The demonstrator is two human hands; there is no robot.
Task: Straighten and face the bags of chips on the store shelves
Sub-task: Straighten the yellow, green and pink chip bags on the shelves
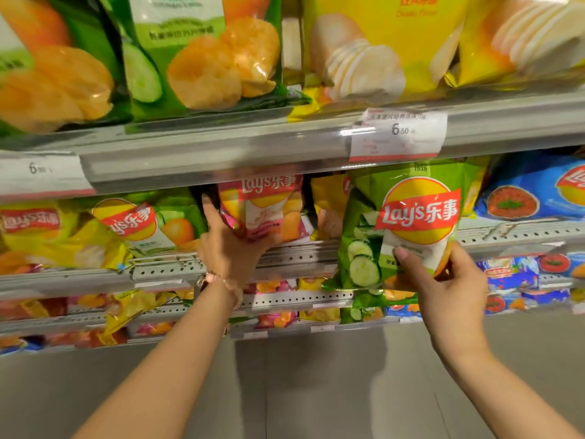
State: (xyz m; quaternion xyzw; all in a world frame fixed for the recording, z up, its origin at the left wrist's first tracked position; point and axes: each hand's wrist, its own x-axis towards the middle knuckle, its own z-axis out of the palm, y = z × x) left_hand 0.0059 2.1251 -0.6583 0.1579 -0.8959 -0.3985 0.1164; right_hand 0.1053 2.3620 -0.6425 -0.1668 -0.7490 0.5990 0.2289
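A pink bag of chips (pixel 269 207) stands upright on the middle shelf (pixel 304 251). My left hand (pixel 231 248) grips its lower left corner, fingers reaching up along its side. A green cucumber bag of chips (pixel 408 223) is held upright in front of the same shelf, clear of it, its front facing me. My right hand (pixel 443 280) pinches that bag's lower edge, thumb on the front. Behind the green bag stands a yellow bag (pixel 329 204), partly hidden.
Green and yellow bags (pixel 120 226) lean crookedly on the middle shelf at left; blue bags (pixel 535 188) stand at right. Large green bags (pixel 196 58) and yellow bags (pixel 380 49) fill the shelf above, with a price tag (pixel 399 134). Lower shelves hold several more bags. Grey floor lies below.
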